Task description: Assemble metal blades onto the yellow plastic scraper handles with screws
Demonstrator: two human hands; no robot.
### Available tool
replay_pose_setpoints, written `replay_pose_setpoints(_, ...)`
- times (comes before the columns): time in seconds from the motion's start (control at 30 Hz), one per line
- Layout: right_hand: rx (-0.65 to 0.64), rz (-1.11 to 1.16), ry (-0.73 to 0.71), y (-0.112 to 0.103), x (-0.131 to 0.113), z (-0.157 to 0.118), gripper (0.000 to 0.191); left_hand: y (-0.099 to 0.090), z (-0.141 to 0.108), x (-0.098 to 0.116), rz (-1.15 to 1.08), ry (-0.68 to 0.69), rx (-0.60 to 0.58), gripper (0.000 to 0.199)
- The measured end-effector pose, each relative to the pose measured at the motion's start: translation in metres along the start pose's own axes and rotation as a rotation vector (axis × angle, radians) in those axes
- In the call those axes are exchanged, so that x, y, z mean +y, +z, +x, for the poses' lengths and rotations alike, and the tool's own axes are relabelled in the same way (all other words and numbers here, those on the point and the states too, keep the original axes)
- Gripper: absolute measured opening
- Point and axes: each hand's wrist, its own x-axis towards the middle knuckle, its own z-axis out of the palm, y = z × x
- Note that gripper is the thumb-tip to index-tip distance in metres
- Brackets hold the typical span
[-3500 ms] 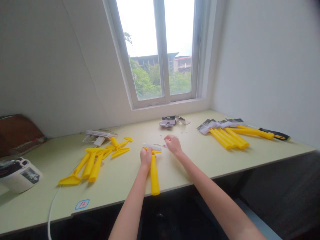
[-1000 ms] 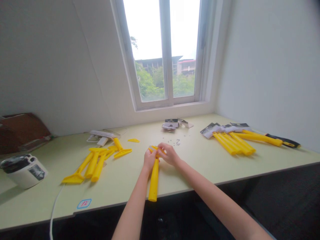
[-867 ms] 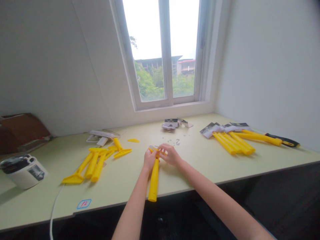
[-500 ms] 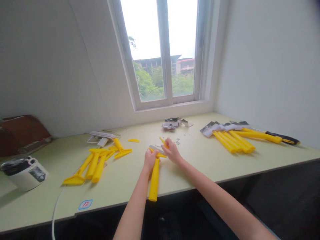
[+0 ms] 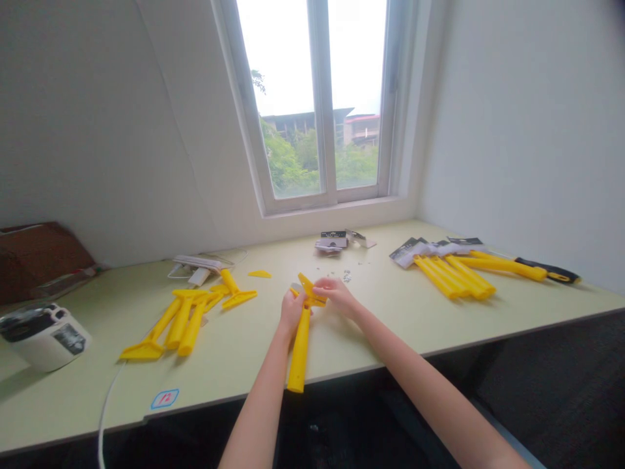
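My left hand (image 5: 291,311) is closed around the head of a yellow scraper (image 5: 299,352), whose round handle points toward me over the table's front edge. A bit of grey metal blade (image 5: 295,286) shows at the head beside my left fingers. My right hand (image 5: 336,294) pinches a flat yellow cover piece (image 5: 305,284), tilted up just above the scraper head. Whether the piece touches the blade, I cannot tell. Small metal bits (image 5: 347,276) lie on the table beyond my right hand.
Several yellow scraper handles (image 5: 180,322) lie at left, with a loose yellow piece (image 5: 260,274) behind. Bagged yellow scrapers (image 5: 454,277) and a black-gripped tool (image 5: 549,270) lie right. Packets (image 5: 333,241) rest near the window. A white mug (image 5: 49,342) and cable (image 5: 103,417) are far left.
The yellow cover piece in my right hand has turned flatter and come over the scraper head, hiding most of the blade. My left hand keeps hold of the scraper.
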Motion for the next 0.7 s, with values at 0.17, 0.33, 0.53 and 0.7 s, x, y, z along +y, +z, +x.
replay_pose_setpoints(0.17,-0.05,0.042,0.144,-0.002,-0.001,-0.005,0.025,-0.001,0.0,0.0,-0.004,0.002,0.015,0.016)
replay_pose_setpoints(0.33,0.02,0.199,0.267,0.004,-0.002,-0.006,0.027,-0.001,0.002,-0.002,-0.002,0.024,0.021,0.015)
replay_pose_setpoints(0.53,0.024,0.365,0.249,0.008,0.004,0.0,0.027,-0.001,0.001,-0.004,0.004,0.032,0.065,0.017)
replay_pose_setpoints(0.7,0.038,0.325,0.214,0.011,0.005,-0.001,0.031,0.0,0.0,-0.003,0.011,0.027,0.054,0.023)
